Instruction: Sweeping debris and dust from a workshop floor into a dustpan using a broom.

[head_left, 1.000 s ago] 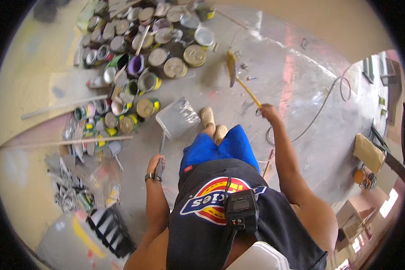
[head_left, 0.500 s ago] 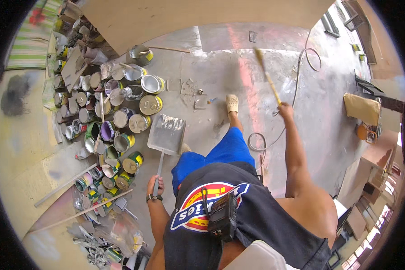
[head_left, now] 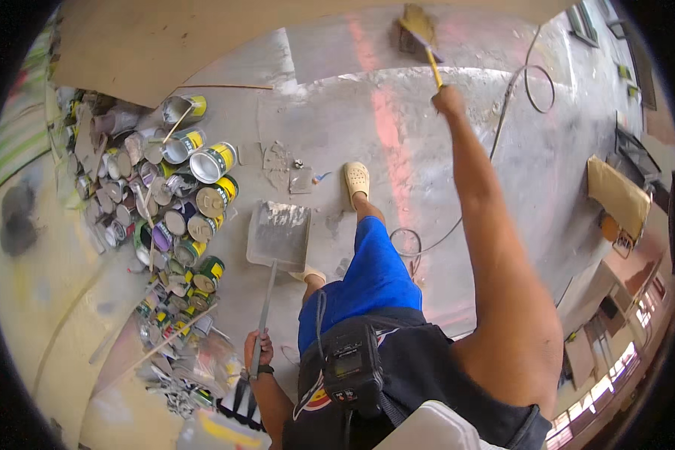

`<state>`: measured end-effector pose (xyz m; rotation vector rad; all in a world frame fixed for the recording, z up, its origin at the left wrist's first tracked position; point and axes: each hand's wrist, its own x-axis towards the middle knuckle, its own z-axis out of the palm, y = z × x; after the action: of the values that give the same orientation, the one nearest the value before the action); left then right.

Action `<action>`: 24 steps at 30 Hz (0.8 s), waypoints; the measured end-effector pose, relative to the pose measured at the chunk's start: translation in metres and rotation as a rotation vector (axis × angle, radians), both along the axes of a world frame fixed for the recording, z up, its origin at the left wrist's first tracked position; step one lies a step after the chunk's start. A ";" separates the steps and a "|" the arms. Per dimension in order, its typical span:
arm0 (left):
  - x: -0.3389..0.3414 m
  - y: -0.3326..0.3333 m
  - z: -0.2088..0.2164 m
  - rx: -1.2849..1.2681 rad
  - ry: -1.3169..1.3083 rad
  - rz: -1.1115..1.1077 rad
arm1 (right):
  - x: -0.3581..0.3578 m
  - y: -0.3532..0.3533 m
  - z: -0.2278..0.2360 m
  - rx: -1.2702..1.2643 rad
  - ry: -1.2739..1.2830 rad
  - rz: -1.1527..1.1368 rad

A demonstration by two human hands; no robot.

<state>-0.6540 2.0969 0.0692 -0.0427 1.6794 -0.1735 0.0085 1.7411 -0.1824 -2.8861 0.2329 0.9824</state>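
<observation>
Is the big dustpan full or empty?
It looks empty: the long-handled dustpan in the left hand shows a mostly bare grey surface, with only pale marks toward its front.

A square grey dustpan [head_left: 279, 238], pale scuffs spread along its front lip, is held with its long handle pointed toward the near edge of the floor [head_left: 330, 112]. A yellow-bristled broom [head_left: 420, 30] is extended, blurred, toward the far edge.

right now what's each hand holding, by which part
Left hand holds the dustpan by its grey handle; right hand holds the broom by its yellow handle.
</observation>
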 end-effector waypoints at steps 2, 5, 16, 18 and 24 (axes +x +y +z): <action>0.024 -0.013 -0.002 0.007 -0.004 -0.013 | -0.050 0.014 -0.002 0.003 -0.097 0.088; 0.035 -0.030 0.002 0.019 -0.026 -0.029 | -0.128 0.016 0.017 0.111 -0.028 0.318; 0.051 -0.039 0.003 0.072 -0.057 -0.076 | -0.217 -0.003 0.110 0.353 0.170 0.537; 0.052 -0.037 0.007 0.045 -0.022 -0.040 | -0.211 0.014 0.118 0.404 0.130 0.564; 0.064 -0.031 0.026 0.040 -0.003 -0.047 | -0.171 0.122 0.059 0.464 -0.020 0.699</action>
<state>-0.5900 2.0656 0.0948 0.0266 1.6810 -0.1753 -0.1620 1.8635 -0.1239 -2.5408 -0.9331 0.9102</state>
